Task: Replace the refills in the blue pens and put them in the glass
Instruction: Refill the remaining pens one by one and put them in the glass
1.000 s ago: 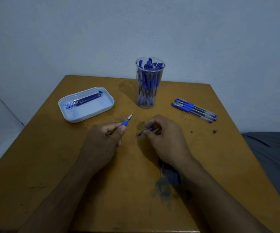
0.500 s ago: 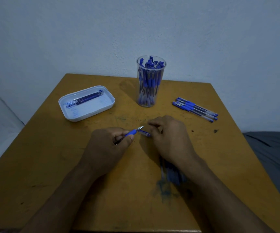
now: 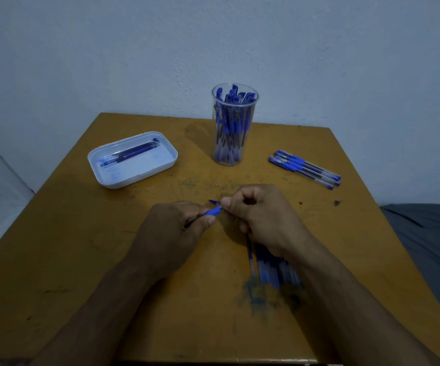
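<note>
Both hands (image 3: 176, 233) pinch slim blue plastic pen (image 3: 211, 212).

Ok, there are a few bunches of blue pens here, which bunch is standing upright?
The bunch inside the clear glass at the table's far edge. The pens to its right and those under the right forearm lie flat.

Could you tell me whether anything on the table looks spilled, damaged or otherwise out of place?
Yes: a blue ink smear stains the table near its front edge, beside the pens lying under the right forearm. Dark specks dot the top too. The glass stands upright.
</note>
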